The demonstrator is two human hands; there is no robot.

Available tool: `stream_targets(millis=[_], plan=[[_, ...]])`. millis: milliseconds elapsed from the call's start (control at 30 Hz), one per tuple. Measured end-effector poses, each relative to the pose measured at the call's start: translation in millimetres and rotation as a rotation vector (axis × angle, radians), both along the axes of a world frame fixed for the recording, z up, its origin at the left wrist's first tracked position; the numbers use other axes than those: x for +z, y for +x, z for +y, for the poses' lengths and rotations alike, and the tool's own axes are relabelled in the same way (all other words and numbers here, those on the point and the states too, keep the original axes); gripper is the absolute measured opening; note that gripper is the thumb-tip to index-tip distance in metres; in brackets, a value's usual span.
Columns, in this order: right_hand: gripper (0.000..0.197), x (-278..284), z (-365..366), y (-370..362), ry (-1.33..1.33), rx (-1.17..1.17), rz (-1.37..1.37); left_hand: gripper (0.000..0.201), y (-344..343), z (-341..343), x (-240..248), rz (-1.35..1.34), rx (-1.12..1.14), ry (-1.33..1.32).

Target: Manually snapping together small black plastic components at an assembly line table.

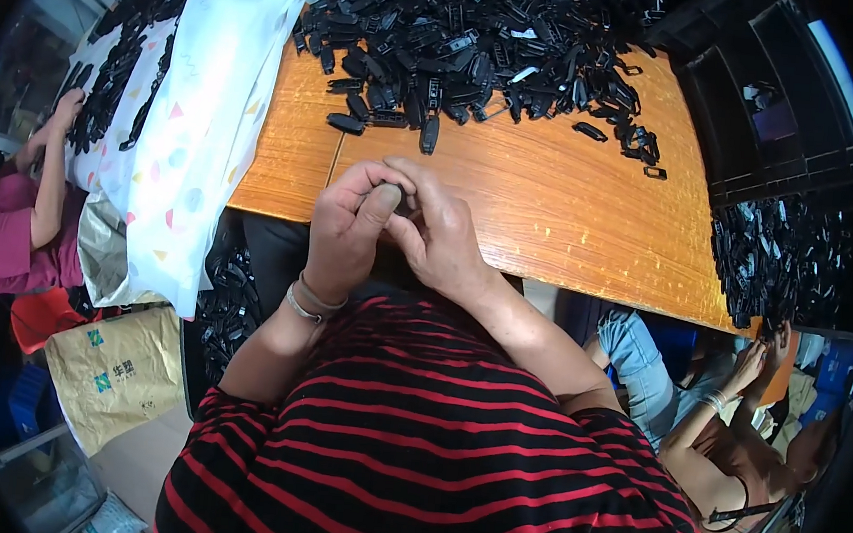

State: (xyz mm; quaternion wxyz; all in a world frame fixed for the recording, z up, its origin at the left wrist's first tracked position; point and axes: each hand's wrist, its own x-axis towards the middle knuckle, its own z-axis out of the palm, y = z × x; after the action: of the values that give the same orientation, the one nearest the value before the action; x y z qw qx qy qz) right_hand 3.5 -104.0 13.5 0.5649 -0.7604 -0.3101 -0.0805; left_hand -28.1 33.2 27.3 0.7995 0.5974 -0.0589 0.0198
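Both bare hands meet at the near edge of the wood-grain, orange-brown tabletop (571, 218), and between the fingertips sits a small dark piece (405, 202). Only a sliver of it shows — blackish, with the fingers covering most of it, so its full outline can't be made out. The left hand (345, 225) has its grip clamped on that piece, thumb up along the near side and forefinger curled over. The right hand (442, 230) closes in from the other side, its grip also pinched on the piece, thumb below and fingers arched above.

Beyond the hands spreads a big heap of black, glossy, oblong plastic parts (463, 54) — some solid with rounded ends, others open frames, a few catching pale glints. Out at its right fringe lies one small black rectangular frame (655, 172), apart from the hands. To the left hangs a white plastic sheet with coloured triangles and circles (198, 108). Over on the far left, a person in a plum-coloured top (23, 235) reaches toward more black parts; at lower right, a person in a brown top (732, 456) has both hands raised beside another dark pile (778, 259).
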Motion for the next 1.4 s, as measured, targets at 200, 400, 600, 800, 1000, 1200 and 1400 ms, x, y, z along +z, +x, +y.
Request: stream_targets(millis=[200,400,600,800,1000,1200,1400], plan=[[0.049,2.4,-1.7,8.3,-0.208,0.226,0.168,0.016,-24.0,57.2,9.8,0.247,0.038,0.495],[0.024,5.3,-65.4,74.7,-0.550,-0.239,-0.232,0.015,-49.3,103.3,19.6,-0.019,0.161,1.401],[0.019,-4.1,-73.6,123.4,-0.854,-0.271,-0.440,0.027,47.8,-0.6,3.4,-0.461,0.311,1.125],[0.008,16.0,-76.4,129.0,-1.004,-0.118,-0.392,0.022,87.8,-30.0,-11.1,-0.359,0.258,1.391],[0.010,9.0,-84.4,128.1,-0.999,-0.075,-0.379,0.013,76.8,-16.3,-18.0,-0.283,0.211,1.409],[0.025,14.6,-82.9,106.0,-0.428,-0.093,0.029,0.017,68.3,-7.2,-11.7,-0.253,0.228,1.369],[0.018,-18.1,-85.4,81.1,-0.133,-0.148,0.251,0.021,71.2,-10.7,-16.9,-0.286,0.138,1.332]])
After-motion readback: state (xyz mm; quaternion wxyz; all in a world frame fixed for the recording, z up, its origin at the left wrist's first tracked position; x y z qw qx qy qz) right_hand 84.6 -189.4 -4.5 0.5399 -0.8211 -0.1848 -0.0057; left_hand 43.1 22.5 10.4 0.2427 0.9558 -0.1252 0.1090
